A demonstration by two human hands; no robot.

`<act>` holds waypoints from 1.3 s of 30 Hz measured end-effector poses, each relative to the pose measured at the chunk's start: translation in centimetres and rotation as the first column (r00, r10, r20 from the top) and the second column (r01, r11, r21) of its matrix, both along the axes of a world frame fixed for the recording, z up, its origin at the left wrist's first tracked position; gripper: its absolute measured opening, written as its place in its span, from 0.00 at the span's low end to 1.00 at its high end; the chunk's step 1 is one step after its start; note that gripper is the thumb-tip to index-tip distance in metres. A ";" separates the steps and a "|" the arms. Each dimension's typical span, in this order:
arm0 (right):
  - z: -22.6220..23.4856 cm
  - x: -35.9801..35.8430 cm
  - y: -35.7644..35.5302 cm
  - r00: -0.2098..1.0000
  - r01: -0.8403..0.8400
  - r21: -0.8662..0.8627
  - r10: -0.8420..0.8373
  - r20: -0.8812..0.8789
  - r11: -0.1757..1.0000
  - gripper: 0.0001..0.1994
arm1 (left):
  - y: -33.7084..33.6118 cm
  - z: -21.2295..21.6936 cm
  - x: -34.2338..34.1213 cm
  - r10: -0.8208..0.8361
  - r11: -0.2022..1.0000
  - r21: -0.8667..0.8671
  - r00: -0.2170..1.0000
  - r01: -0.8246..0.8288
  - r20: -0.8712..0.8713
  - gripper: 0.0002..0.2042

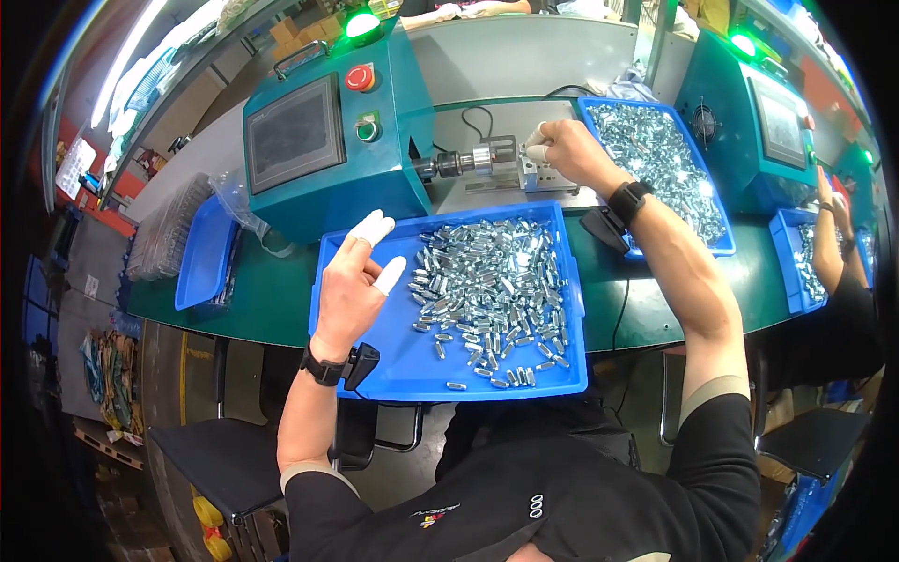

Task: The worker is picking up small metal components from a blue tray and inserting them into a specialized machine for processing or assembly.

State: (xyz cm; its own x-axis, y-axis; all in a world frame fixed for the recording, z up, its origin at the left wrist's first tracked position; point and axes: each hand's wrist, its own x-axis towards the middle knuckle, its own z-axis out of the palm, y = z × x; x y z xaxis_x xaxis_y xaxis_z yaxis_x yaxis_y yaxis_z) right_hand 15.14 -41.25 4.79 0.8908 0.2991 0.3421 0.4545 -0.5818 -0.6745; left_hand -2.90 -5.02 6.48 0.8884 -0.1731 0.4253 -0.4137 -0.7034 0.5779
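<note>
My left hand point(346, 292), with white finger cots on some fingertips, hovers over the left side of a blue tray point(384, 361). Its thumb and fingers are apart, and nothing shows between them. Many small shiny metal sleeves point(492, 281) lie heaped in that tray. My right hand point(573, 150), also wearing finger cots, is closed in a pinch at a metal fixture block point(543, 176). Whatever sits between its fingertips is hidden. Just left of the block, a chuck with a round metal head point(459, 163) sticks out of a teal machine point(384, 178).
A second blue tray point(716, 239) of metal parts stands beyond my right forearm. The machine carries a dark screen point(295, 131) and a red stop button point(360, 78). Another blue tray point(201, 262) lies at the left. At the right, another person's arm point(828, 239) reaches beside a similar machine point(749, 122).
</note>
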 end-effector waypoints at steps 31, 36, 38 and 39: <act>-5.2 -7.6 3.4 0.939 0.306 0.687 -0.089 -0.333 0.659 0.26 | 3.8 -2.9 -2.3 0.033 0.977 -0.198 0.976 -0.076 -0.214 0.24; -4.6 -8.1 2.8 0.919 0.240 0.665 0.055 -0.390 0.707 0.26 | 5.1 -3.8 -2.4 0.043 0.970 -0.214 0.951 -0.113 -0.306 0.25; -4.0 -8.2 2.7 0.896 0.243 0.642 0.085 -0.435 0.727 0.26 | 5.3 -3.8 -2.2 0.053 0.969 -0.211 0.944 -0.128 -0.326 0.25; -3.7 -8.1 2.9 0.892 0.233 0.635 0.097 -0.441 0.737 0.26 | 5.3 -3.9 -2.2 0.060 0.968 -0.209 0.940 -0.137 -0.337 0.25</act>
State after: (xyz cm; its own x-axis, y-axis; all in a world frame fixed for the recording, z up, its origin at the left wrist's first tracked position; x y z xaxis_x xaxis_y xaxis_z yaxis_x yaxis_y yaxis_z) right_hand 6.99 -38.32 1.04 0.9968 0.0782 0.0147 0.0095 0.0668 -0.9977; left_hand -5.10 0.29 2.61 0.9918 -0.0114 0.1273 -0.1113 -0.5655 0.8172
